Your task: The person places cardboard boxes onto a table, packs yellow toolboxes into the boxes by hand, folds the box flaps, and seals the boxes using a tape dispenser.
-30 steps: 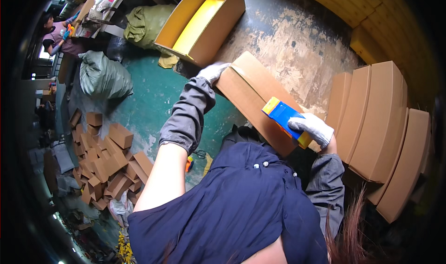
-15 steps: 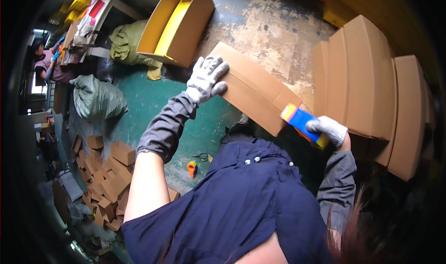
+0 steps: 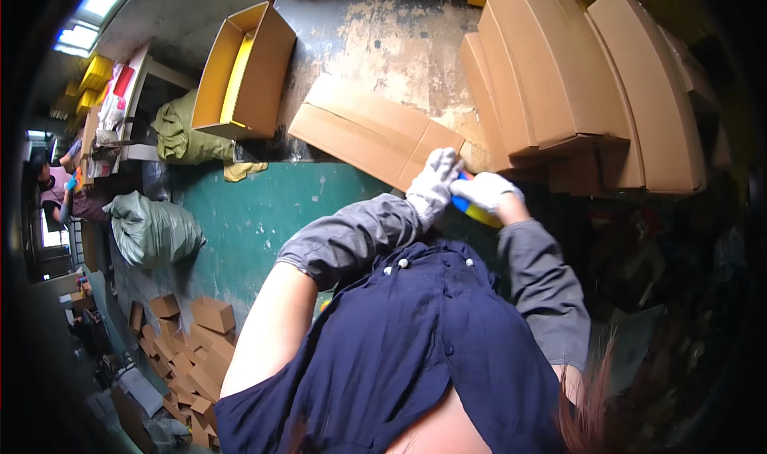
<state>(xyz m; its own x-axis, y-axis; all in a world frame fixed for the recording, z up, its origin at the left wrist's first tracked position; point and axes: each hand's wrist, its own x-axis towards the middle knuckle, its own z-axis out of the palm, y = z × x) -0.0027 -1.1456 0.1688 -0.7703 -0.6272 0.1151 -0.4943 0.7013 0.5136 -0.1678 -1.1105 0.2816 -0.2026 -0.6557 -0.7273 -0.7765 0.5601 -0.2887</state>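
Observation:
A long closed brown cardboard box (image 3: 367, 134) lies on the floor in front of me, its near end at my hands. My left hand (image 3: 433, 184), in a white glove, rests on that near end beside the tape dispenser. My right hand (image 3: 489, 190), also gloved, grips a blue and yellow tape dispenser (image 3: 471, 209) held against the box end. Both gloves touch each other. My dark blue shirt and grey sleeves fill the lower middle.
Several closed brown boxes (image 3: 575, 78) are stacked at the upper right. An open box with yellow lining (image 3: 244, 70) stands at the upper left, near green sacks (image 3: 152, 230). Small folded cartons (image 3: 192, 342) are piled at the lower left. Another person (image 3: 56, 194) works at the far left.
The long box has swung away and now lies flatter on the floor. My left hand moved from its far side to the near end, meeting my right hand and the dispenser.

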